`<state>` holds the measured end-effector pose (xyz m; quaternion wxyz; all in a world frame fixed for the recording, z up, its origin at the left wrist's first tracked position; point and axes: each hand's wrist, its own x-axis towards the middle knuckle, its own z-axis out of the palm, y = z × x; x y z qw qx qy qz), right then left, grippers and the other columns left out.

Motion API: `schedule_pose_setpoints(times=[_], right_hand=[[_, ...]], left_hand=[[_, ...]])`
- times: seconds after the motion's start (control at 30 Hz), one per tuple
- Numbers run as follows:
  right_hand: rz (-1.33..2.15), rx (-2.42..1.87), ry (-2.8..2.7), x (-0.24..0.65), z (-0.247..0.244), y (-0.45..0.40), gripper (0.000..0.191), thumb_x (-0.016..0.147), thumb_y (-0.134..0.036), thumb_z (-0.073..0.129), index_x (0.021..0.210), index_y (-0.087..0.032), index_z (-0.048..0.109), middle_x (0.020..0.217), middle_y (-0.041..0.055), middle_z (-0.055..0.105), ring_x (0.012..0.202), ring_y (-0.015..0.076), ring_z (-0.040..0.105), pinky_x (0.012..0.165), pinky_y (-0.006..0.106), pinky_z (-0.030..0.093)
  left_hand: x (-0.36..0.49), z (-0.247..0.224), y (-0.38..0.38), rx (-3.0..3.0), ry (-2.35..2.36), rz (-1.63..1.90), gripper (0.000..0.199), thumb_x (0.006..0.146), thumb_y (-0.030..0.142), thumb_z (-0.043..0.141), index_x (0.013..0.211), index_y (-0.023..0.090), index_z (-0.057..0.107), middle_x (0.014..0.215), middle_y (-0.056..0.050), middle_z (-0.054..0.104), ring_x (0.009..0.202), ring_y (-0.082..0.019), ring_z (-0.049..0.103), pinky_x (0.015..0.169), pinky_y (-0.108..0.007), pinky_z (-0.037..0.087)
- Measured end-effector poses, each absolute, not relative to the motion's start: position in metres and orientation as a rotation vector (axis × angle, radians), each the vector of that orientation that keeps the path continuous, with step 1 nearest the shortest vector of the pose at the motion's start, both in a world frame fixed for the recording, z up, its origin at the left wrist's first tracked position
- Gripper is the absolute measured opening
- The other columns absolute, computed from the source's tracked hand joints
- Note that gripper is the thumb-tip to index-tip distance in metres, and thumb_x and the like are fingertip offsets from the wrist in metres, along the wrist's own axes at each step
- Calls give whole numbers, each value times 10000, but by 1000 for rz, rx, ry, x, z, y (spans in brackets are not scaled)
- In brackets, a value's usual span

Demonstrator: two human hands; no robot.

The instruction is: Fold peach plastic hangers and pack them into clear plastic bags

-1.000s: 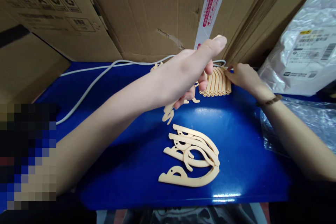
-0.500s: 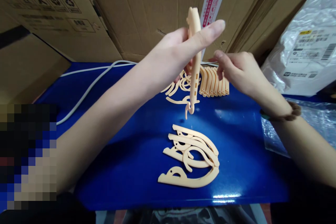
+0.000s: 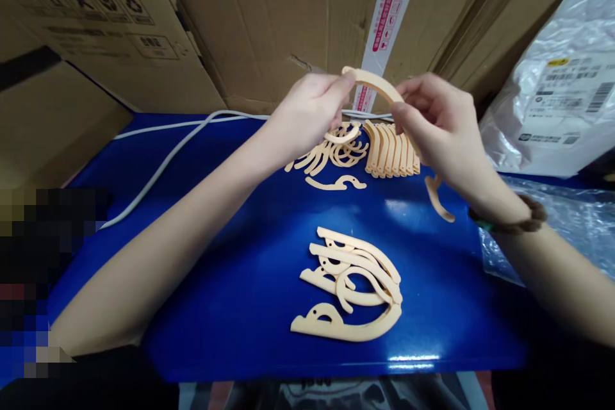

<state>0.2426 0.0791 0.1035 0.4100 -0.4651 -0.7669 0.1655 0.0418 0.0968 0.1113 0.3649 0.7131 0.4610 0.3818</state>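
Note:
A curved beige plastic piece [image 3: 377, 84] is held up between my two hands over the back of the blue table. My left hand [image 3: 319, 102] pinches its left end, and my right hand [image 3: 437, 115] grips it farther right. A hooked part [image 3: 438, 200] hangs below my right hand. Underneath lie a heap of thin curved hooks [image 3: 348, 152] and a row of stacked beige arms [image 3: 391, 150]. One loose hook [image 3: 336, 184] rests in front of the heap. Nearer the front, several beige hanger-shaped pieces [image 3: 350, 332] overlap on the table.
Large cardboard boxes [image 3: 269, 19] stand along the back and left. A white cable [image 3: 163, 166] runs across the table's left side. At the right are a white wrapped package [image 3: 552, 90] and clear plastic film [image 3: 576, 224].
The held piece has turned from upright to an arch leaning right. My right hand has closed on it, and my left hand has moved slightly down and left, its thumb now against the end.

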Motion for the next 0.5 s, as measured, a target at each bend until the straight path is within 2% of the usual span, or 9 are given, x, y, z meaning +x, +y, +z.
schedule_pose_setpoints(times=[0.07, 0.1, 0.17, 0.23, 0.3, 0.37, 0.43, 0.5], right_hand=[[48, -1257, -2028, 246, 101, 81, 160, 990, -316, 610, 1114, -222, 648, 694, -19, 555, 616, 133, 516, 614, 285, 365], [-113, -1306, -2074, 247, 99, 81, 175, 1010, -353, 580, 1121, -236, 649, 702, -11, 560, 639, 144, 537, 627, 289, 363], [-319, -1389, -2136, 247, 95, 81, 225, 1044, -412, 508, 1024, -240, 651, 702, 12, 560, 687, 167, 567, 637, 291, 354], [-317, -1441, -2138, 245, 92, 82, 233, 1043, -401, 492, 941, -235, 619, 651, 13, 495, 701, 178, 563, 633, 284, 348], [-62, -1500, -2092, 243, 92, 85, 182, 1017, -328, 520, 872, -233, 573, 605, -1, 392, 691, 177, 531, 624, 272, 350], [296, -1543, -2047, 243, 95, 88, 211, 987, -260, 546, 779, -228, 523, 587, -8, 351, 648, 160, 479, 593, 262, 349], [624, -1560, -2045, 245, 102, 90, 298, 1000, -254, 510, 705, -230, 483, 562, -9, 377, 567, 137, 418, 533, 262, 340], [908, -1530, -1997, 248, 110, 91, 335, 1029, -259, 441, 698, -231, 485, 543, -18, 385, 488, 115, 347, 467, 261, 307]], left_hand=[[43, 110, 98, 1861, 1240, 873, 523, 1142, 303, 336, 629, 204, 347, 563, 59, 380, 514, -34, 361, 570, -211, 315], [44, 109, 98, 1898, 1248, 833, 516, 1143, 290, 314, 636, 201, 349, 574, 58, 377, 526, -33, 365, 585, -209, 322], [46, 105, 97, 2003, 1225, 811, 504, 1135, 270, 313, 642, 192, 382, 587, 46, 394, 551, -52, 405, 602, -220, 339], [48, 99, 97, 2128, 1211, 837, 490, 1122, 271, 332, 659, 178, 464, 607, 21, 459, 594, -93, 492, 624, -245, 369], [49, 90, 97, 2293, 1275, 856, 476, 1120, 301, 329, 758, 159, 604, 672, -14, 563, 683, -144, 595, 687, -271, 411], [50, 83, 97, 2474, 1412, 801, 431, 1116, 333, 341, 1000, 144, 710, 770, -57, 661, 782, -197, 672, 758, -299, 445], [52, 79, 97, 2606, 1527, 719, 400, 1103, 350, 382, 1264, 144, 684, 854, -102, 720, 862, -247, 716, 808, -331, 470], [55, 80, 98, 2641, 1501, 701, 434, 1099, 321, 384, 1425, 131, 597, 927, -143, 748, 935, -278, 731, 851, -361, 485]])
